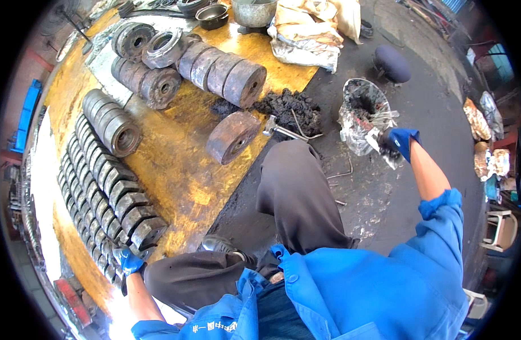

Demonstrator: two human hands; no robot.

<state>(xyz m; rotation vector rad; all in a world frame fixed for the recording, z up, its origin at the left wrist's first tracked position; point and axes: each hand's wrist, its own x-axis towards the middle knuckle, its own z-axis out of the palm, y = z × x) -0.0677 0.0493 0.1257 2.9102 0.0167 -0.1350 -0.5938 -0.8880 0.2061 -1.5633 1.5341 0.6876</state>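
Observation:
My right hand, in a blue glove with a blackened palm side, is closed at the near right edge of a clear plastic bag. A whitish, black-smeared piece shows at its fingers; its kind is unclear. Dark material lies inside the bag's open mouth. At the lower left, my left hand, also gloved in blue, is beside the near end of several rows of dark blocks. Its fingers are partly hidden, so I cannot make out a grip.
A rusty roller lies before my knee, near a metal hammer and a heap of black scraps. More cylinders stand in rows on the yellow sheet. White sacks, a metal pot and a round dark stool are farther back.

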